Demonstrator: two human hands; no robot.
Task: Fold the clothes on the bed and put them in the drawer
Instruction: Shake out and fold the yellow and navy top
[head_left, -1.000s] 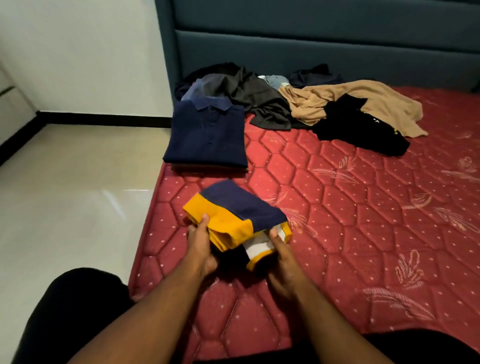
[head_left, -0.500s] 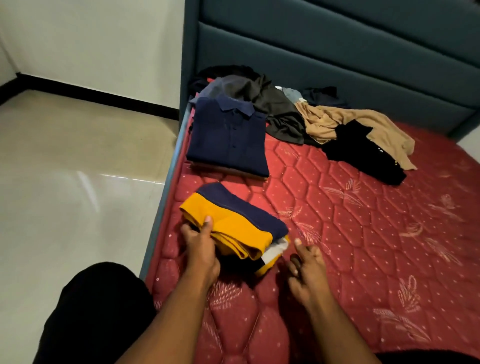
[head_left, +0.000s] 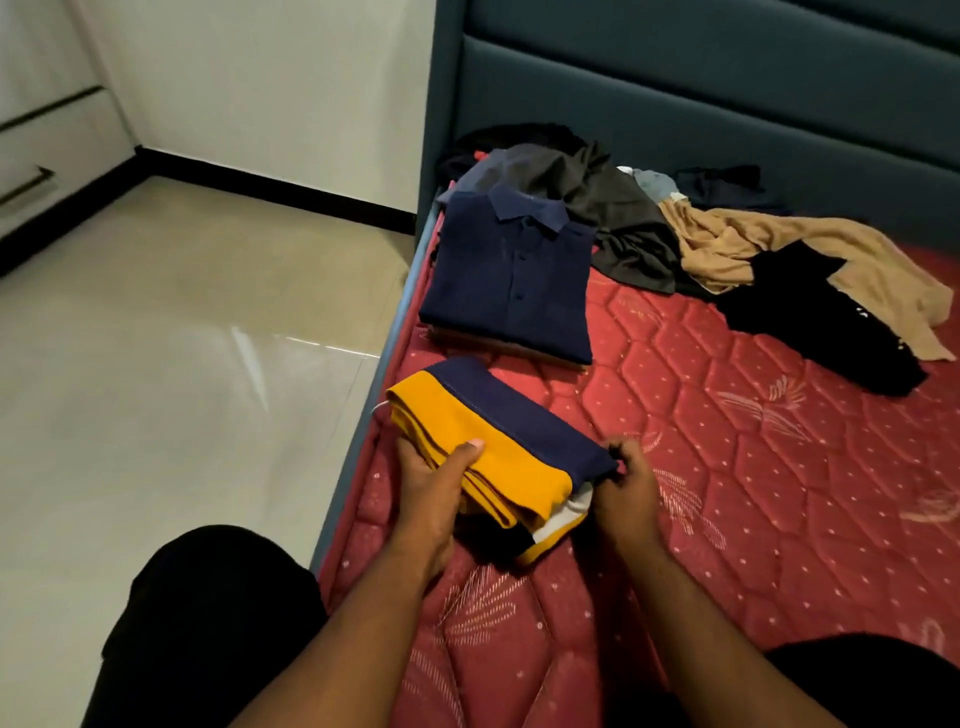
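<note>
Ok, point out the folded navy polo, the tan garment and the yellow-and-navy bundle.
folded navy polo (head_left: 511, 291), head view, on its button placket.
tan garment (head_left: 774, 244), head view, on its crumpled middle.
yellow-and-navy bundle (head_left: 488, 441), head view, on the yellow band.

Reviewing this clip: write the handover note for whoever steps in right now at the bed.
Left hand grips the near-left edge of the folded yellow-and-navy garment; right hand pinches its right corner.
Done: folded navy polo lies behind it near the mattress edge.
Left: unfolded dark grey garment, tan garment and black garment heaped by the headboard. Nothing is in a drawer yet; white drawers stand far left.
</note>
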